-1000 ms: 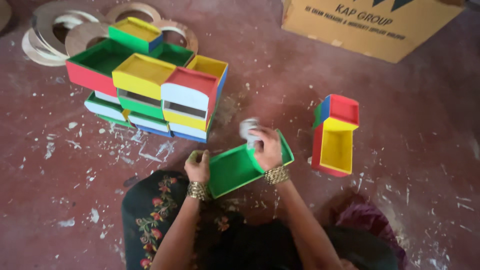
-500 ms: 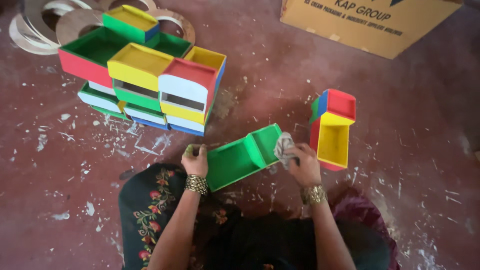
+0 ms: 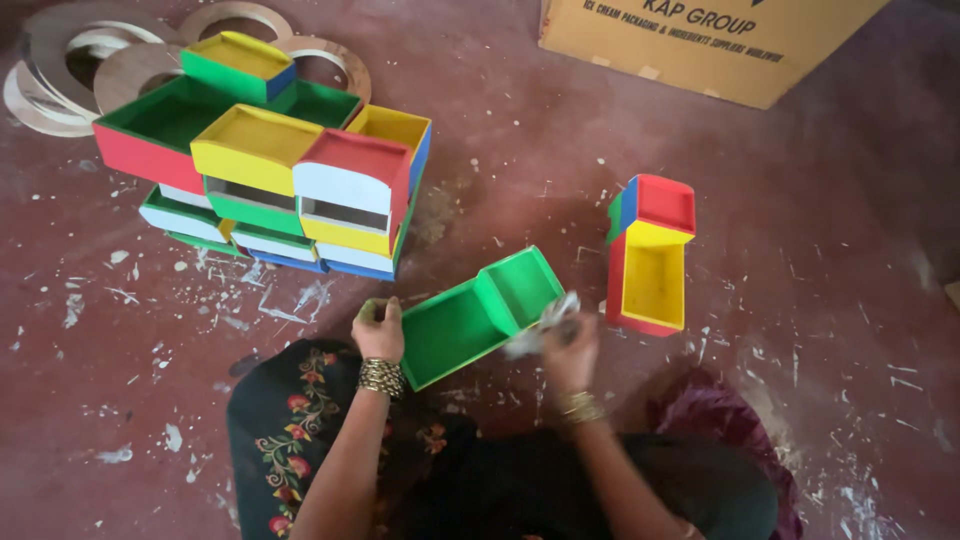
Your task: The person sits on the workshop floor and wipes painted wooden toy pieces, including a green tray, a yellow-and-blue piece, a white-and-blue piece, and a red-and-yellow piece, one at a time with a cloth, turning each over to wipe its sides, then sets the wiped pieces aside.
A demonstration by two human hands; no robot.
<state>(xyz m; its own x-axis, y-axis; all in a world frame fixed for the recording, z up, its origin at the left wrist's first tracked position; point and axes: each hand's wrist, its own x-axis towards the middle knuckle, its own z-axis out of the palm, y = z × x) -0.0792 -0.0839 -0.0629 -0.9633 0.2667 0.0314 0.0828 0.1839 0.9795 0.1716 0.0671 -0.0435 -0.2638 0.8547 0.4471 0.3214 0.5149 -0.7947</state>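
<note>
— Listing item one: what sits at centre frame?

— Green two-compartment tray (image 3: 470, 318), open side up, lying aslant on the red floor (image 3: 780, 160), one end toward the lower left, the other toward the upper right.

— Hands on it?

— Left hand (image 3: 378, 330), grip clenched on the tray's lower-left end, bangles at the wrist. Right hand (image 3: 568, 350), grip clenched around a crumpled pale cloth (image 3: 545, 325) pressed against the tray's right-hand edge — the hand is blurred, so the fingers cannot be told apart.

— Item two?

— Small stack (image 3: 650, 255) just right of the tray: a yellow-lined box with red sides, and a red-lined box with blue and green sides at its upper end. Near the cloth, not touching the tray as far as can be seen.

— Item three?

— Large pile of painted boxes (image 3: 270, 165) at upper left — green, yellow, red, white and blue faces, several layers, well apart from the tray.

— Remainder?

— Flat wooden rings (image 3: 70, 55) in the upper-left corner behind the pile; a cardboard carton (image 3: 700, 45) along the top edge, right of centre; white paint flecks scattered over the floor; dark flowered cloth across the person's lap at the bottom.
</note>
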